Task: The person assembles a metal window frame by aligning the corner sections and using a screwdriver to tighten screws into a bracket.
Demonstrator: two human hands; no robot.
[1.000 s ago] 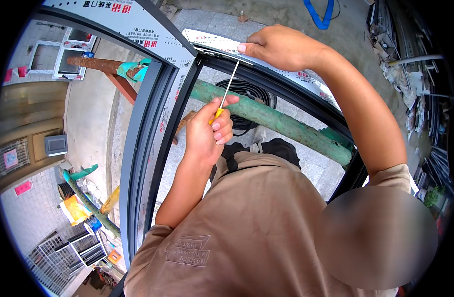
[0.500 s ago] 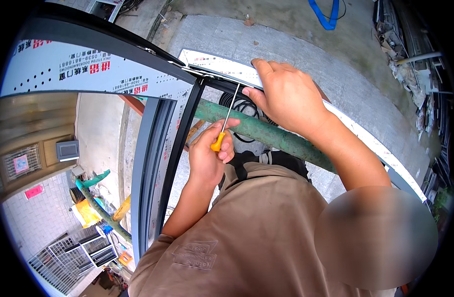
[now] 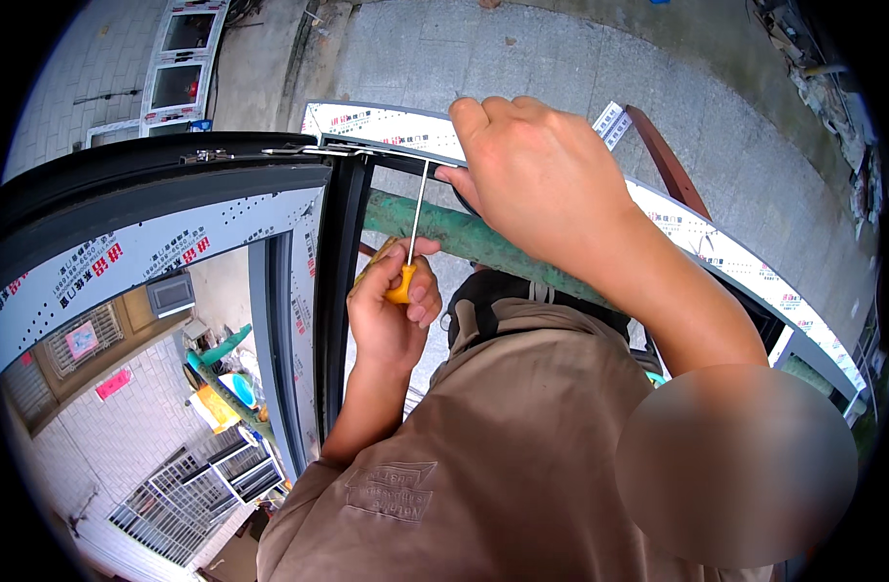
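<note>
My left hand (image 3: 391, 315) is closed around the yellow handle of a screwdriver (image 3: 418, 215). Its thin metal shaft points up to the inner edge of an open window sash (image 3: 755, 276), close to a metal hinge arm (image 3: 340, 151); whether the tip sits in a screw cannot be made out. My right hand (image 3: 546, 179) is wrapped over the sash's film-covered edge, thumb on the inner side and fingers across the top. At the left, the dark window frame (image 3: 154, 247), partly covered in printed white film, meets the sash at the hinge corner.
A thick green pole (image 3: 464, 238) runs behind my hands, between the sash and my body. Beyond the sash, a reddish-brown bar (image 3: 667, 160) lies over grey paving. White-framed panels (image 3: 181, 73) stand at upper left, and metal grilles (image 3: 173, 504) at lower left.
My view has shifted, so the frame and sash appear turned. The screwdriver stands a little more upright. Both hands keep their holds, the left on the screwdriver and the right on the sash.
</note>
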